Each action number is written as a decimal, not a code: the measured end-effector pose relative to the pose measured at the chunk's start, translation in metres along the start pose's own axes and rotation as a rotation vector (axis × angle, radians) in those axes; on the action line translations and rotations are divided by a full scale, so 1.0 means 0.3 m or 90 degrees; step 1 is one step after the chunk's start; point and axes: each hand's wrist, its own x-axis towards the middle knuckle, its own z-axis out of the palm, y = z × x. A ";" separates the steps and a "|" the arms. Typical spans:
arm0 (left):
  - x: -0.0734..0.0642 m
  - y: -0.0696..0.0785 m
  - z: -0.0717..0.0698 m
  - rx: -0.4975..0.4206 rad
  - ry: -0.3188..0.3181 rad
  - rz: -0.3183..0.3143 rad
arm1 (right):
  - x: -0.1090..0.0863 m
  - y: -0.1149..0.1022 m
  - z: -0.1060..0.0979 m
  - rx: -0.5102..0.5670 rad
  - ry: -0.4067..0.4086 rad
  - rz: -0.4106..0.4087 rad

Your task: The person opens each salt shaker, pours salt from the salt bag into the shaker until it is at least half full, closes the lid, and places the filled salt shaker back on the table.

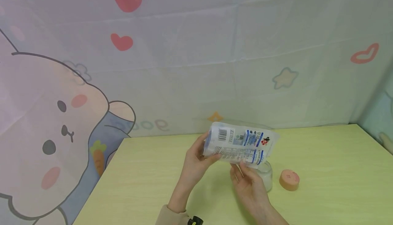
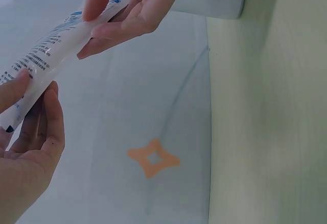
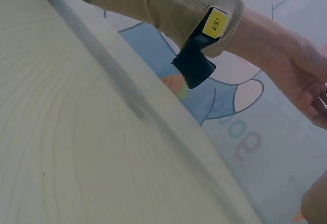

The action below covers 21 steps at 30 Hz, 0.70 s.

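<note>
A white printed plastic packet (image 1: 239, 146) with a barcode, blue text and a red logo is held tilted above the table. My left hand (image 1: 196, 160) grips its left end, thumb on the printed face and fingers behind, as the left wrist view also shows. With thumb and fingers my right hand (image 1: 250, 187) pinches the lower edge toward the other end. Just behind that hand stands a clear glass jar (image 1: 267, 177), partly covered by the packet and hand. Only a sliver of my right hand (image 3: 316, 203) enters the right wrist view.
To the right of the jar, a round orange-pink lid (image 1: 289, 180) lies on the pale yellow wooden table (image 1: 331, 170). Behind the table's far edge hangs a printed cloth backdrop (image 1: 190, 81). A black wrist mount (image 3: 196, 63) sits at my left sleeve's cuff.
</note>
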 end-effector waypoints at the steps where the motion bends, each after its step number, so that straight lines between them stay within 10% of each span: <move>1: 0.000 0.000 0.000 -0.001 0.000 0.001 | 0.000 0.000 0.001 0.000 -0.001 0.000; 21: 0.004 0.003 -0.004 -0.017 0.012 0.004 | -0.002 0.008 0.007 -0.034 -0.017 -0.006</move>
